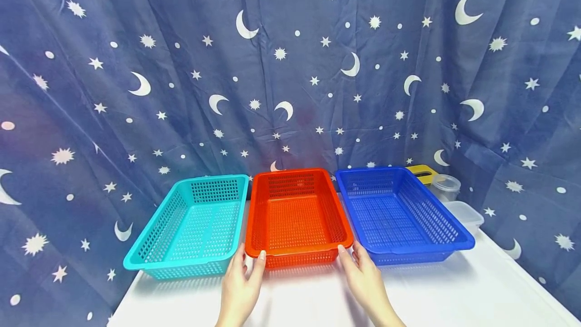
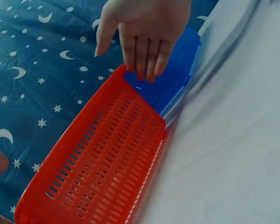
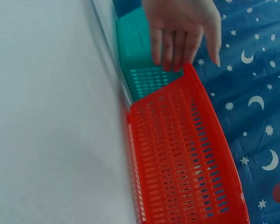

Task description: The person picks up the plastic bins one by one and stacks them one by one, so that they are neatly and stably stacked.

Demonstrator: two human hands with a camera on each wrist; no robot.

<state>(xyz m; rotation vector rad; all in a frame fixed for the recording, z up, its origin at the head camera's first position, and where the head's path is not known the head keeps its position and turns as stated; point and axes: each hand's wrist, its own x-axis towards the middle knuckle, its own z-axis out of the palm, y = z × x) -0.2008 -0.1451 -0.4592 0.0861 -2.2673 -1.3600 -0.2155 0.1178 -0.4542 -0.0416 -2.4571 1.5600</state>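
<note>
A red plastic basket (image 1: 299,258) with perforated walls stands upright on the white table, with nothing seen inside it. My left hand (image 1: 240,286) is at its front left corner, fingers straight along the side and thumb near the front rim. At the front right corner is my right hand (image 1: 365,281), thumb close to the rim and fingers extended between the red and blue baskets. The left wrist view shows the right hand (image 2: 147,28) with straight fingers; the right wrist view shows the left hand (image 3: 182,23) likewise. Whether either hand touches the basket is hard to tell.
A teal basket (image 1: 190,269) stands to the left and a blue basket (image 1: 408,257) to the right. Behind the blue one are a yellow object (image 1: 423,173), a clear lidded tub (image 1: 446,188) and a translucent container (image 1: 465,215). A starry curtain (image 1: 290,64) hangs behind.
</note>
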